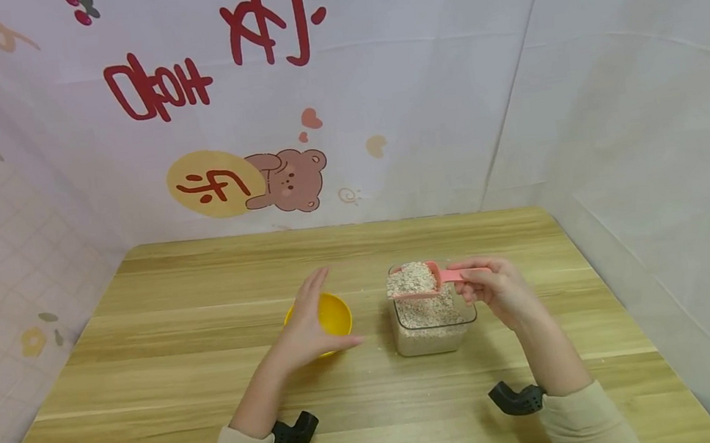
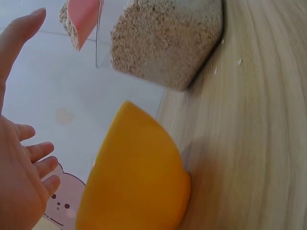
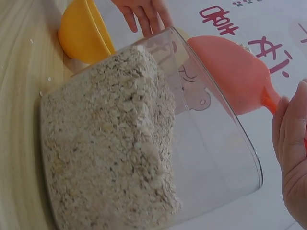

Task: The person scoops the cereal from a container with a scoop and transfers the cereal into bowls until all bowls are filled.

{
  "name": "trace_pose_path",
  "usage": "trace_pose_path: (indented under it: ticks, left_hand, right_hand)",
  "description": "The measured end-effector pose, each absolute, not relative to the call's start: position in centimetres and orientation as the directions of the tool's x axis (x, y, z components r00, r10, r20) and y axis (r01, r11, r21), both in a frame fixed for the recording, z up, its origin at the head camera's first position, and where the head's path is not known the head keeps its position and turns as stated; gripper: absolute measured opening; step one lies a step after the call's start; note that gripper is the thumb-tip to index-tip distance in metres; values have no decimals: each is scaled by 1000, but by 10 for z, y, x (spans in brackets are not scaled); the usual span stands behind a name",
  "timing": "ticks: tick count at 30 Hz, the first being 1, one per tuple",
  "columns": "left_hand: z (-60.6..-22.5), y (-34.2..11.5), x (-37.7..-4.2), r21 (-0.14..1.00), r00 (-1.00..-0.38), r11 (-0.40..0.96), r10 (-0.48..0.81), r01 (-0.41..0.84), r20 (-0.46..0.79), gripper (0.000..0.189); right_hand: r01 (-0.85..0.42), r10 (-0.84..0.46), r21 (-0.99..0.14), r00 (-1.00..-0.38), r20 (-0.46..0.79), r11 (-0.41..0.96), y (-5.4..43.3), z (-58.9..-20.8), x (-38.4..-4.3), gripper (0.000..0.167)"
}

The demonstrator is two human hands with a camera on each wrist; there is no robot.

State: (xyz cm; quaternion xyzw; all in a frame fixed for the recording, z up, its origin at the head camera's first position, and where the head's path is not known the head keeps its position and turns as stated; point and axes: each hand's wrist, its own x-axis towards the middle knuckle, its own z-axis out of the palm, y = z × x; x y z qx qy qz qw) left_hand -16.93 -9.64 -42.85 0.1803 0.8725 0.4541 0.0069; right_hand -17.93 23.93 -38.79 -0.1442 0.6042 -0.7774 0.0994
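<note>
A pink scoop (image 1: 433,290) heaped with oat flakes (image 1: 414,278) is held level over a clear square container (image 1: 433,345). My right hand (image 1: 496,287) pinches its handle from the right side. More oats (image 3: 110,139) fill the lower part of the container, piled higher toward one wall in the right wrist view. Left of the container stands a yellow bowl (image 1: 336,315), upright on the table. Above it hovers my left hand (image 1: 308,329), thumb and fingers spread apart and holding nothing. In the left wrist view the bowl (image 2: 139,177) shows apart from the palm.
A wood-grain table (image 1: 170,392) carries everything, with a few stray flakes (image 2: 240,62) near the container. White cloth walls (image 1: 419,95) with a printed bear (image 1: 293,181) and red characters enclose the back and sides. Black wrist mounts (image 1: 296,430) sit at both cuffs.
</note>
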Motion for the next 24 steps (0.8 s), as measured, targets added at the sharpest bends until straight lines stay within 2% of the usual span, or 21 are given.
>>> trace_pose_path:
  ticks: [24]
  left_hand:
    - [-453, -149, -163, 814, -935, 513, 340, 272, 99, 123]
  right_hand:
    - [16, -367, -963, -926, 87, -270, 198, -394, -181, 23]
